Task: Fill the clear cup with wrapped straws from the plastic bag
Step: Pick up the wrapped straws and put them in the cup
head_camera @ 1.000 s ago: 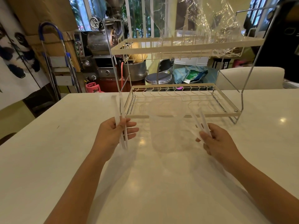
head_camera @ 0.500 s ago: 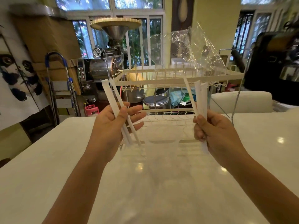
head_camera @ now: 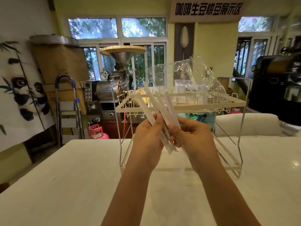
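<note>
Several white wrapped straws fan upward and to the left from between my two hands, raised in front of the rack. My left hand pinches them from the left, thumb over the bundle. My right hand grips the same bundle from the right, so the hands nearly touch. The crumpled clear plastic bag lies on the top shelf of the wire rack. The clear cup is hidden behind my hands and arms; I cannot make it out.
A two-tier cream wire dish rack stands on the white table just beyond my hands. Behind it are a metal coffee roaster, a pink gas canister and a white chair back.
My hands rose from beside the cup and came together; the two separate straw bunches are now one bundle held by both hands. The view tilted upward.
</note>
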